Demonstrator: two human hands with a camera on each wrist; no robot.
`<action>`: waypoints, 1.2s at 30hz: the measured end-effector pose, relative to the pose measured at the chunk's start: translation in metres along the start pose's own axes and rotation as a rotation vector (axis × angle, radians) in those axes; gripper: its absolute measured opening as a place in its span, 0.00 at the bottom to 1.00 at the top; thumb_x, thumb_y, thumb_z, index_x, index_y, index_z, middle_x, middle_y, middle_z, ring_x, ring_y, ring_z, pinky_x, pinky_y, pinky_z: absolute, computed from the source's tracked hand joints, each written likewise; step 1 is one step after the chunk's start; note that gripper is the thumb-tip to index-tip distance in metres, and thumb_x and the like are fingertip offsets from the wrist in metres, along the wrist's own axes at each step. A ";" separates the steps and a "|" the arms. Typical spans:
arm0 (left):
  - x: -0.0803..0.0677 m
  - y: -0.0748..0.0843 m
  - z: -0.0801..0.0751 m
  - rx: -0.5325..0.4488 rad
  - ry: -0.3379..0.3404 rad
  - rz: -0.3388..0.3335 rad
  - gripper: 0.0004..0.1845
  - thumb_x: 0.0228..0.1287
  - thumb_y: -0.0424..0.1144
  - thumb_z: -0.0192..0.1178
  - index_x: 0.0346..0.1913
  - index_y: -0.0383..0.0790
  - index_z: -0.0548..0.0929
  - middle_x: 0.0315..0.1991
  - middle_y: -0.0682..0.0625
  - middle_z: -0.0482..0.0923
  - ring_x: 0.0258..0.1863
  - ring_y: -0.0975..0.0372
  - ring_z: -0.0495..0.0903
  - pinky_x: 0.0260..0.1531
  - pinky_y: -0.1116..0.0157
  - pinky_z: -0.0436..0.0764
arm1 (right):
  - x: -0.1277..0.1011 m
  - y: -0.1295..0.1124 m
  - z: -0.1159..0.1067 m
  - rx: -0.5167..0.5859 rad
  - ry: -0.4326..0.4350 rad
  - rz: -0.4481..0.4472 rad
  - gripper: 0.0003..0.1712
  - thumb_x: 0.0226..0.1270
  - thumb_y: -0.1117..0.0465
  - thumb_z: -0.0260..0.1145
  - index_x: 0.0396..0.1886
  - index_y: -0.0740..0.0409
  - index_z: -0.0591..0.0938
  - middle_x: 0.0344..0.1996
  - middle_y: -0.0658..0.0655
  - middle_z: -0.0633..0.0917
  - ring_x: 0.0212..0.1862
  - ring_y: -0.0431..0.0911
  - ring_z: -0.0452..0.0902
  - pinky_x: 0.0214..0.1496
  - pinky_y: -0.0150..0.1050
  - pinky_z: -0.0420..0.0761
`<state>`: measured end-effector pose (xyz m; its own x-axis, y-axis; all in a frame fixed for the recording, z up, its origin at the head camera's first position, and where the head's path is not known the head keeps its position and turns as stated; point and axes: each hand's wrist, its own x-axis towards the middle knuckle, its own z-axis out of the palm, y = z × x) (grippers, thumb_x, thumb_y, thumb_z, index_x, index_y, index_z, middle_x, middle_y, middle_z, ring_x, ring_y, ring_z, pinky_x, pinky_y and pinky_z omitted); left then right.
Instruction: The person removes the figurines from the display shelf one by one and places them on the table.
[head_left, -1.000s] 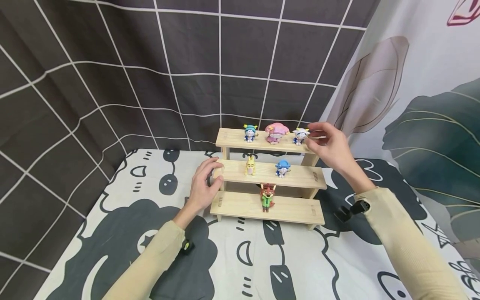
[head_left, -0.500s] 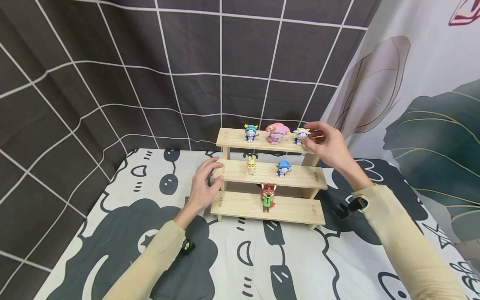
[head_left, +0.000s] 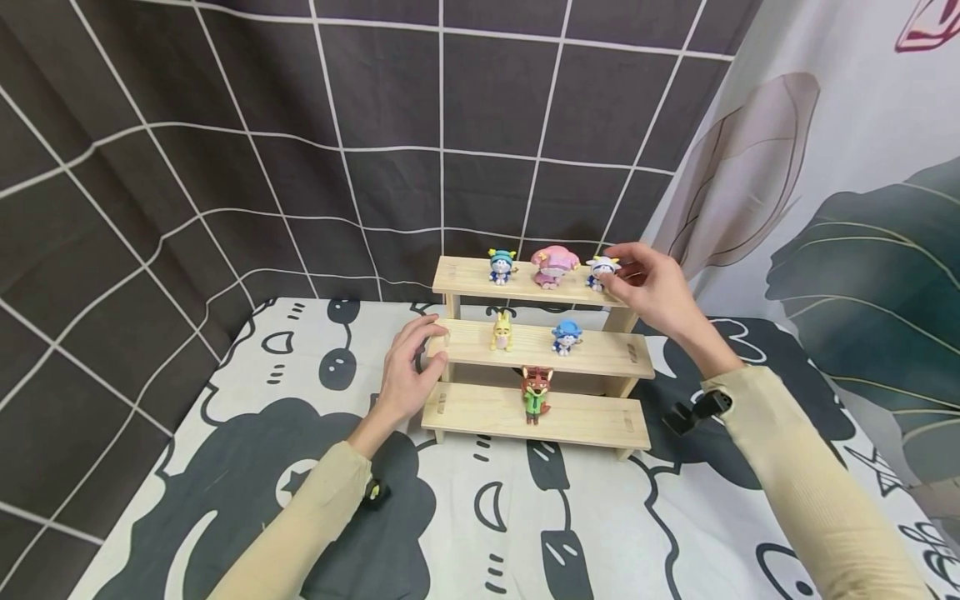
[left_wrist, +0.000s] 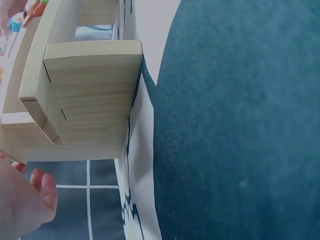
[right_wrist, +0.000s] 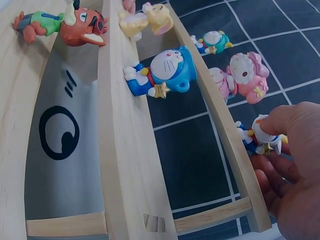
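Observation:
A three-tier wooden display stand (head_left: 588, 417) carries small figurines. My right hand (head_left: 656, 287) pinches a white-hatted cat figurine (right_wrist: 261, 136) at the right of the top tier, thumb over its front and fingers behind. At the left end of the middle tier my left hand (head_left: 407, 371) holds the stand's edge, thumb in front and fingers farther back. Beside the pinched figurine stands a pink-hooded figurine (head_left: 553, 267), then a teal-hatted one (head_left: 500, 266). The middle tier bears a yellow rabbit figurine (head_left: 501, 332) and a blue-hatted cat figurine (right_wrist: 170, 70). A fox figurine (head_left: 535, 396) stands on the lowest tier.
The stand rests on a cloth (head_left: 517, 500) printed with black-and-white cartoon shapes. Behind it hangs a dark curtain (head_left: 390, 100) with white grid lines. A pale leaf-patterned curtain (head_left: 847, 167) hangs at the right.
My right hand has shifted slightly left, its thumb now farther over the front of the white-hatted figurine. My left hand stays at the stand's end.

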<state>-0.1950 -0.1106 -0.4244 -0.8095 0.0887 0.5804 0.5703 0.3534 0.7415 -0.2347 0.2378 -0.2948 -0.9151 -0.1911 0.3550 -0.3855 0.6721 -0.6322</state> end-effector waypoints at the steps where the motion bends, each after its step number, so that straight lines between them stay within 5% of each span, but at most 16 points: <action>1: 0.000 0.000 0.000 0.000 0.000 -0.002 0.17 0.58 0.31 0.59 0.51 0.33 0.82 0.64 0.36 0.72 0.61 0.46 0.70 0.51 0.41 0.74 | 0.000 0.000 0.000 0.001 -0.003 0.000 0.21 0.68 0.65 0.65 0.59 0.66 0.78 0.41 0.65 0.81 0.42 0.55 0.77 0.41 0.26 0.72; 36: -0.001 0.001 0.000 0.003 0.004 -0.018 0.17 0.58 0.32 0.59 0.52 0.34 0.82 0.65 0.41 0.72 0.62 0.49 0.70 0.52 0.44 0.75 | -0.013 -0.003 -0.004 0.009 -0.004 -0.034 0.19 0.66 0.65 0.68 0.54 0.67 0.79 0.42 0.63 0.82 0.40 0.51 0.75 0.39 0.23 0.73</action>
<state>-0.1941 -0.1102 -0.4245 -0.8191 0.0790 0.5682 0.5553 0.3580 0.7507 -0.2209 0.2409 -0.2945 -0.9017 -0.2168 0.3740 -0.4179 0.6587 -0.6257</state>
